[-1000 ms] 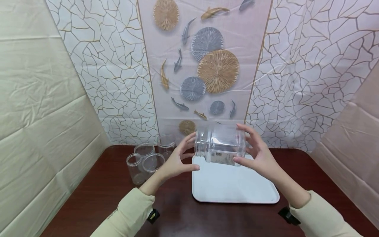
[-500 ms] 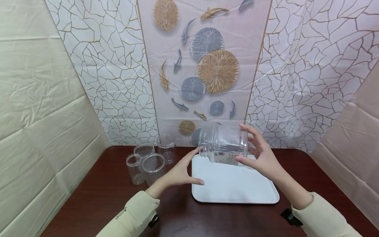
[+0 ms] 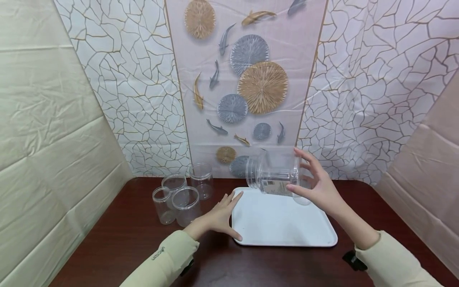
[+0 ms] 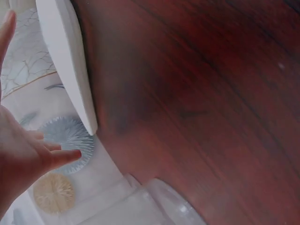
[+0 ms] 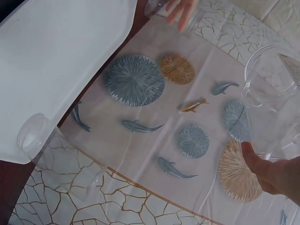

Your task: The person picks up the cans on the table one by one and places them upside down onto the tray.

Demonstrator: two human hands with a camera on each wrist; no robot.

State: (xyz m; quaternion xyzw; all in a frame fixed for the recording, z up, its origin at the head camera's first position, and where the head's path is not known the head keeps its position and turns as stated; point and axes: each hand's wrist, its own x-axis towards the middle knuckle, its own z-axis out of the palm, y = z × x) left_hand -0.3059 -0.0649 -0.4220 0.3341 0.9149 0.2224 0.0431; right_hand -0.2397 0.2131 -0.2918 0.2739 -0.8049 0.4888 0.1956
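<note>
My right hand (image 3: 319,193) holds a large clear jar (image 3: 276,171) by its base end. The jar lies sideways in the air above the white tray (image 3: 279,227), its mouth toward the left and a printed label on its lower side. In the right wrist view, part of that jar (image 5: 269,79) shows by the fingers. My left hand (image 3: 219,218) is spread at the tray's left edge and holds nothing; whether it touches the tray I cannot tell. Another clear jar (image 5: 36,133) stands on the tray, mostly hidden behind my right hand in the head view.
Several clear jars cluster on the left of the dark red table (image 3: 132,243), among them a wide one (image 3: 185,205) in front and a narrow one (image 3: 165,207). A patterned cloth backdrop (image 3: 261,87) stands behind the table, with pale cloth walls at both sides.
My left hand has left the jar's mouth end and dropped to the tray's left edge. My right hand, still gripping the jar, has shifted slightly right.
</note>
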